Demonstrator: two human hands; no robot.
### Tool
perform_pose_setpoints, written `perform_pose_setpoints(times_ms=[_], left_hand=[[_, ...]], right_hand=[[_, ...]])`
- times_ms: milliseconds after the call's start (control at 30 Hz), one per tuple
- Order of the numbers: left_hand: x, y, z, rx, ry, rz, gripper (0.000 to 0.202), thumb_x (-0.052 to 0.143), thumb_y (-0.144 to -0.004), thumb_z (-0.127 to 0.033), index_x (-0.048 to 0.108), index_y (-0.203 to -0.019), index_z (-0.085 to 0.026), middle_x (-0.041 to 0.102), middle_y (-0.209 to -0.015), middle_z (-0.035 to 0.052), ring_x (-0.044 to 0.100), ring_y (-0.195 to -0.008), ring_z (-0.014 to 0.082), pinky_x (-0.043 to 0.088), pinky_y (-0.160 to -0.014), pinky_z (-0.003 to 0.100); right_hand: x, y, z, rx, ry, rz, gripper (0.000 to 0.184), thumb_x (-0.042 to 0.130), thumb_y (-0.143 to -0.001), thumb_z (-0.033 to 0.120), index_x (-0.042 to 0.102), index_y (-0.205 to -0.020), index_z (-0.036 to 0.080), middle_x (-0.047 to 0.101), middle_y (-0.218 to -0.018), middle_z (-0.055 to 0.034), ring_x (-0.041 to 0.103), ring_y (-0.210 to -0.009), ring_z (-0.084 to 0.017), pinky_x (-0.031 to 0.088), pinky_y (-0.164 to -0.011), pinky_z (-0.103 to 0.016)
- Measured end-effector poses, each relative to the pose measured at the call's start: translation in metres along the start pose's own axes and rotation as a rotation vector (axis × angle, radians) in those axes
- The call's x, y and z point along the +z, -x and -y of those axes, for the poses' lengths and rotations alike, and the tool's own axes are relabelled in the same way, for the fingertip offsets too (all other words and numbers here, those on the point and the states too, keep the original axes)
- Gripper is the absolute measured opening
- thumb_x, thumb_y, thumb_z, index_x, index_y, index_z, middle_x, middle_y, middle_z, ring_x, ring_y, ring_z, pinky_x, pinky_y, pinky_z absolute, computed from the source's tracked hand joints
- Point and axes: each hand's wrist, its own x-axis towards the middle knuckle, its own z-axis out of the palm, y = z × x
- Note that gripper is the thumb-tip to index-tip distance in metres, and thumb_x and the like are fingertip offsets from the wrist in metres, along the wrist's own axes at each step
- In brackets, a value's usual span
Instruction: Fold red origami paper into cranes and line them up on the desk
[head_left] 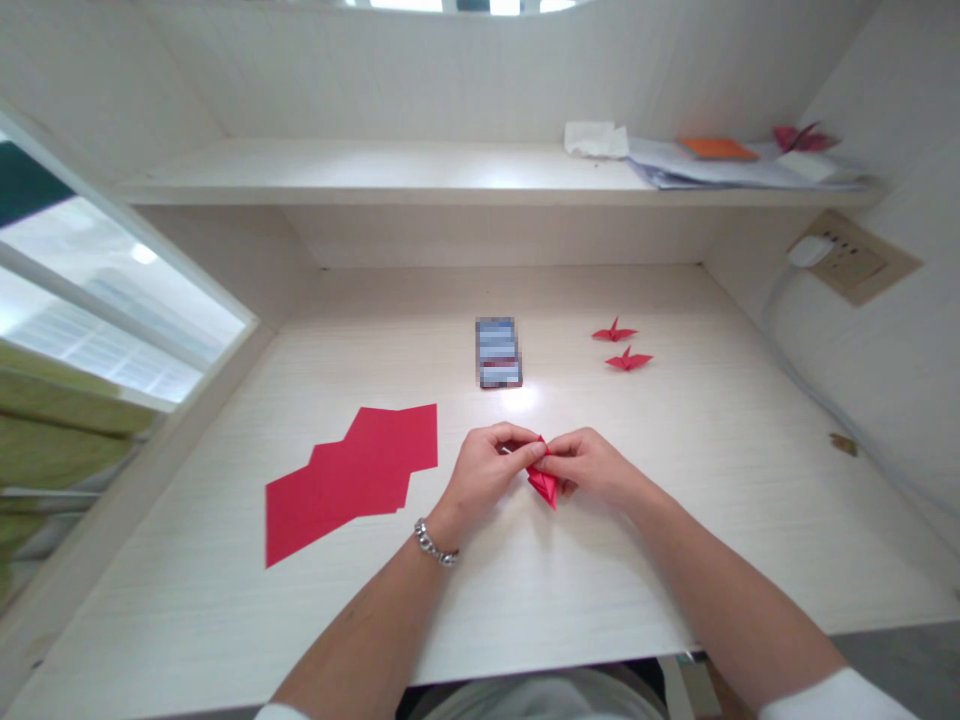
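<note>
Between my hands is a small piece of folded red origami paper (pixel 545 486), its lower point hanging free. My left hand (pixel 491 465) pinches it from the left with thumb and fingers, a chain bracelet at the wrist. From the right, my right hand (pixel 589 463) grips the same piece, fingertips pressed close to the left thumb. The upper folds are partly hidden by my fingers. Two finished red paper cranes, one farther back (pixel 615 331) and one nearer (pixel 628 360), sit beyond my right hand. Overlapping red paper sheets (pixel 360 465) lie flat to the left.
A phone (pixel 499 353) with a blurred screen lies behind my hands. The shelf (pixel 360 170) above holds a crumpled tissue (pixel 596 140), papers (pixel 660 165), an orange pad (pixel 718 149) and another paper crane (pixel 806 138). At right, a cable (pixel 795 370) runs from a wall socket (pixel 862 262).
</note>
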Motion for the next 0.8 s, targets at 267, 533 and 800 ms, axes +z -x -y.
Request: perform_pose_setpoints(times_ms=[267,533,800], left_hand=[[-0.0018,0.0007,0.0011,-0.016,0.089,0.080,0.015,0.073,-0.072,-0.028,0.070,-0.076,-0.013,0.069,-0.074,0.0067,0.060,-0.065,0.0145,0.048,-0.062,0.025],[-0.0078,-0.0020,-0.0018,0.038,0.064,-0.052,0.021,0.069,-0.076,-0.034,0.067,-0.077,-0.013,0.065,-0.070,0.0039,0.056,-0.062,0.0127,0.045,-0.058,0.023],[-0.0050,-0.0021,0.0011,0.026,-0.054,-0.028,0.023,0.066,-0.079,-0.037,0.065,-0.076,-0.014,0.065,-0.073,0.0040,0.058,-0.067,0.0136,0.046,-0.061,0.024]], right_hand=[[-0.0016,0.0039,0.0016,0.014,0.029,0.046,0.025,0.064,-0.076,0.036,0.071,-0.068,0.014,0.063,-0.053,-0.0008,0.054,-0.046,-0.010,0.044,-0.047,-0.021],[-0.0002,0.0024,-0.0019,0.059,0.102,0.082,0.023,0.065,-0.075,0.033,0.068,-0.063,0.014,0.060,-0.051,0.0004,0.051,-0.046,-0.010,0.042,-0.048,-0.021],[-0.0007,0.0016,-0.0027,0.035,0.044,0.047,0.025,0.064,-0.077,0.035,0.067,-0.062,0.014,0.058,-0.052,0.0011,0.050,-0.047,-0.010,0.040,-0.049,-0.022]])
